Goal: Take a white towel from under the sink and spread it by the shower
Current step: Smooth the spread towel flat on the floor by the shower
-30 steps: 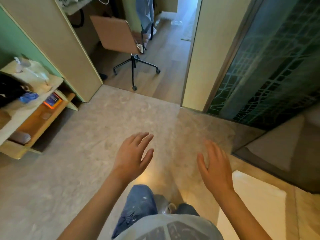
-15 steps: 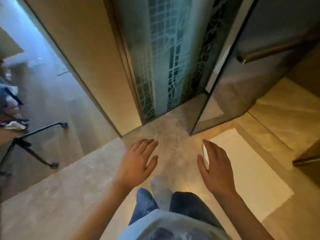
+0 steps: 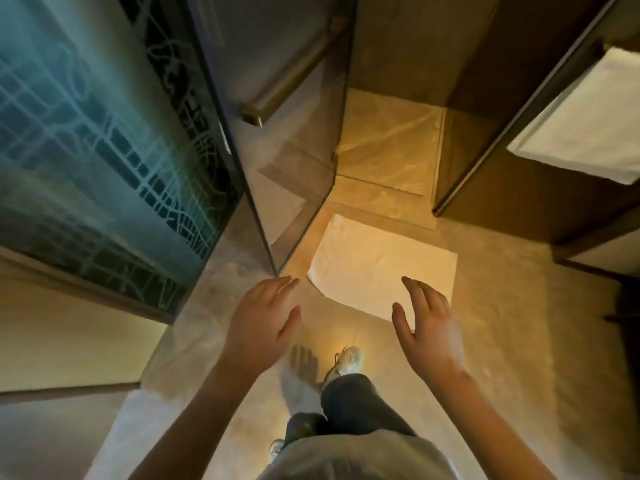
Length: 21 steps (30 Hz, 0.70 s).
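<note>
Already a white towel [image 3: 377, 265] lies flat on the floor [image 3: 502, 306] at the shower [image 3: 388, 150] threshold, just beside the glass door [image 3: 298, 161]. Left hand [image 3: 263, 317] and right hand [image 3: 427, 327] hover by its near edge, each grip loose, fingers straight, holding nothing.

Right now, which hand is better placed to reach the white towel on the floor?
Probably the right hand: in this view it overlaps the towel at its near edge, while the left hand shows over bare floor by the glass door corner. Both are open and empty.
</note>
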{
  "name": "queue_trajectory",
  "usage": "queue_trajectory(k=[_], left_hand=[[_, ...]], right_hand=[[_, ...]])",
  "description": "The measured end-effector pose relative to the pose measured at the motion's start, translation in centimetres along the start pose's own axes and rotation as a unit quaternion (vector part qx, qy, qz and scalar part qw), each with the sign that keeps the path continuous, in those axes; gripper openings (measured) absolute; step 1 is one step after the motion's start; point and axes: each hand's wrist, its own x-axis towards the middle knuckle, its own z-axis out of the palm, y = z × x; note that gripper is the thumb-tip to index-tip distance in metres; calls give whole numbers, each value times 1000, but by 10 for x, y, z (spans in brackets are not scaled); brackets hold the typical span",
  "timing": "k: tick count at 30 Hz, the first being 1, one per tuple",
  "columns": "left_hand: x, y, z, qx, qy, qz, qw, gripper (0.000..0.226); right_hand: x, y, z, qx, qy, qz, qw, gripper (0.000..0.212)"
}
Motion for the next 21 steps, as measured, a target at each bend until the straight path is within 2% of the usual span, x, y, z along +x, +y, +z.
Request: queue_trajectory(k=[4, 7, 14, 21], left_hand=[[52, 11, 18, 10, -12, -14, 1000, 46], [97, 16, 32, -1, -1, 9, 1000, 38], [208, 19, 66, 25, -80, 36, 996, 39], [304, -20, 164, -1, -155, 83, 984, 42]], right_hand=[[60, 25, 2, 13, -14, 30, 999, 50], [106, 46, 1, 20, -18, 28, 999, 49], [198, 85, 18, 21, -73, 1, 997, 47], [255, 134, 110, 43, -62, 84, 994, 45]])
